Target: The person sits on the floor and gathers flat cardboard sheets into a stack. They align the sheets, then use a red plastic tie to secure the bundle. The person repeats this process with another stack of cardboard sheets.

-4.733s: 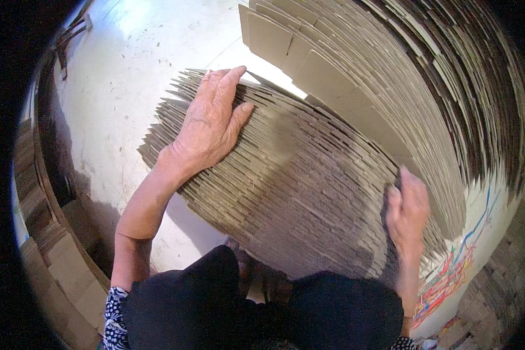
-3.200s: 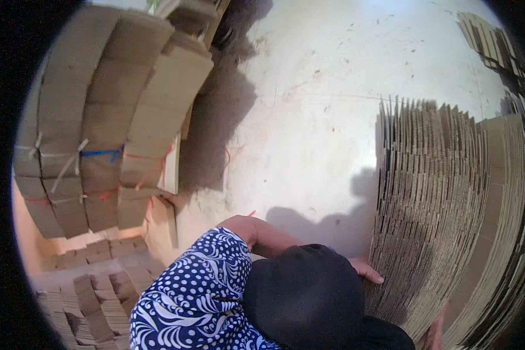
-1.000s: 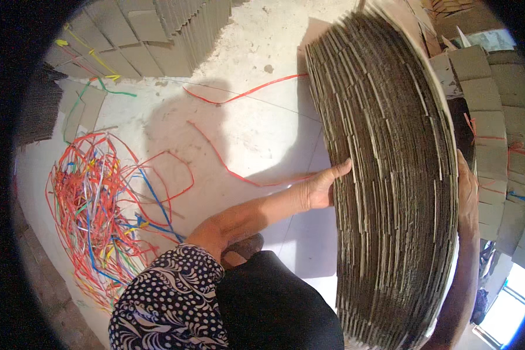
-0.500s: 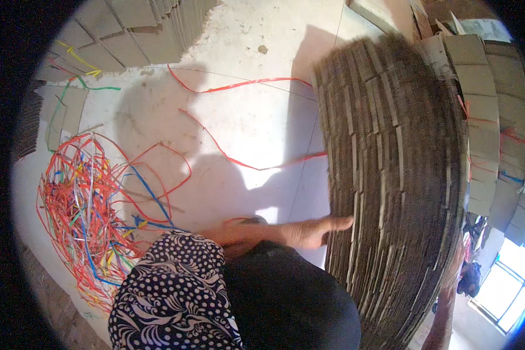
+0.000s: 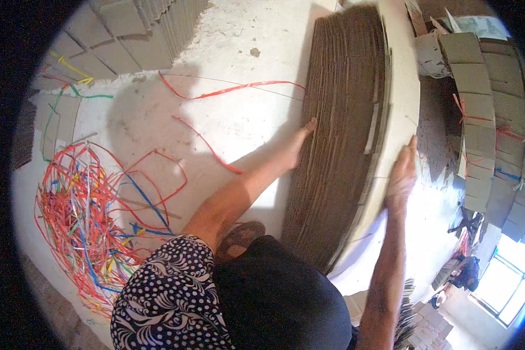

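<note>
A tall stack of flat brown cardboard sheets (image 5: 347, 116) stands in front of me, its layered edges facing up. My left hand (image 5: 297, 143) grips its left side, thumb over the edge and the other fingers hidden behind the stack. Against the pale outer sheet on the right, my right hand (image 5: 402, 175) presses with its fingers pointing away from me. The stack is held between both hands. A red plastic strap (image 5: 233, 89) lies on the floor and runs to the stack's left side; a second red strap (image 5: 207, 146) lies nearer my left forearm.
A tangled heap of coloured straps (image 5: 87, 216), mostly red, lies on the floor at left. More cardboard stacks (image 5: 122, 35) stand at the far left. Tied cardboard bundles (image 5: 475, 105) are piled at right, with a bright window (image 5: 504, 286) below them. My sandalled foot (image 5: 242, 239) is near the stack.
The stack's sheets are pressed closer together, and a pale outer sheet now shows on its right. Both hands have moved farther forward along its sides. The nearer red strap no longer visibly reaches the stack.
</note>
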`<act>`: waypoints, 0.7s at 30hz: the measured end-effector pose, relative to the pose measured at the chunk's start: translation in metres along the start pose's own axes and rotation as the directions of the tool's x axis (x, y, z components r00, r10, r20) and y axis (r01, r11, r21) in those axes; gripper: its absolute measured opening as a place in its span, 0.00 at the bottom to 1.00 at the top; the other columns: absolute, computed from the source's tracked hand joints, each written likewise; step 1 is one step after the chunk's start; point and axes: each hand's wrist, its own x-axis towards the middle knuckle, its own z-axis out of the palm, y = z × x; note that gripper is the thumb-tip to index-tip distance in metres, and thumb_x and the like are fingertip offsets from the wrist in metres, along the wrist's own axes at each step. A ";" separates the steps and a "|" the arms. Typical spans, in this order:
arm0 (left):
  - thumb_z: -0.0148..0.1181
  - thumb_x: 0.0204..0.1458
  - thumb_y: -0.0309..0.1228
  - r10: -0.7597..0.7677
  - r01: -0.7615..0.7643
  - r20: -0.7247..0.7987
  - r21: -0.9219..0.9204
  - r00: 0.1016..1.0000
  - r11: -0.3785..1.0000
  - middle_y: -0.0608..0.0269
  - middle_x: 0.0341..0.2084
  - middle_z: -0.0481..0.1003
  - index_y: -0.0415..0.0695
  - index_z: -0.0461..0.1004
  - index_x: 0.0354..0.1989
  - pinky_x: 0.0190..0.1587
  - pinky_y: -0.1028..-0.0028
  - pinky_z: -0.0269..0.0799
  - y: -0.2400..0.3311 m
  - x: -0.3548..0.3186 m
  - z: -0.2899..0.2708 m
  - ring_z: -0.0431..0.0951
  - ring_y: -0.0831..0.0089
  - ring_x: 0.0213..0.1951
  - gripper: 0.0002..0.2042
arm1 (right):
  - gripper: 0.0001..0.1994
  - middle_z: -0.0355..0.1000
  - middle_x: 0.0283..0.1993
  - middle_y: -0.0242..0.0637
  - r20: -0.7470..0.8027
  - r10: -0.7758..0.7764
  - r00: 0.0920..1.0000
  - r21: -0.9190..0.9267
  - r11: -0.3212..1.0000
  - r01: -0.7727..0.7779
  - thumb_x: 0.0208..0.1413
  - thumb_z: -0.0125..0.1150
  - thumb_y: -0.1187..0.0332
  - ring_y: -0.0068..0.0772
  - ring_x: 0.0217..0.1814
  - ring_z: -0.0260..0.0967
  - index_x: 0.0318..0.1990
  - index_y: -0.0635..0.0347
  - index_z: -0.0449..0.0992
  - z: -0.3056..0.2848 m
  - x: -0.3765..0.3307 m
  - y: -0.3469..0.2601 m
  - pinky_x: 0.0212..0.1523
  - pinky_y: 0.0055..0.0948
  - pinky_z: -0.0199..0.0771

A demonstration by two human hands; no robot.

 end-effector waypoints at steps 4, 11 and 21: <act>0.52 0.57 0.36 0.076 -0.071 -0.100 0.053 0.992 0.996 0.56 0.45 0.72 0.40 0.67 0.51 0.50 0.61 0.70 0.024 -0.027 0.023 0.72 0.62 0.47 0.17 | 0.31 0.53 0.67 0.49 0.007 0.054 0.999 0.001 0.999 -0.054 0.63 0.36 0.50 0.42 0.70 0.50 0.65 0.64 0.54 -0.001 0.004 -0.013 0.67 0.31 0.47; 0.52 0.54 0.32 0.615 -0.436 -0.118 0.603 0.780 0.668 0.67 0.42 0.68 0.39 0.64 0.57 0.49 0.74 0.62 0.050 -0.104 0.049 0.66 0.78 0.44 0.21 | 0.30 0.57 0.64 0.53 -0.053 0.084 0.995 -0.011 0.996 -0.085 0.62 0.38 0.50 0.49 0.68 0.52 0.66 0.58 0.55 0.006 -0.017 -0.021 0.65 0.36 0.51; 0.39 0.60 0.45 0.109 0.011 0.326 0.288 0.939 -0.957 0.43 0.67 0.42 0.36 0.42 0.67 0.67 0.53 0.34 0.010 -0.063 0.240 0.37 0.50 0.69 0.32 | 0.31 0.61 0.57 0.61 -0.099 0.039 0.994 0.353 0.935 -0.001 0.57 0.47 0.56 0.54 0.62 0.58 0.63 0.69 0.55 -0.002 -0.010 0.014 0.62 0.39 0.56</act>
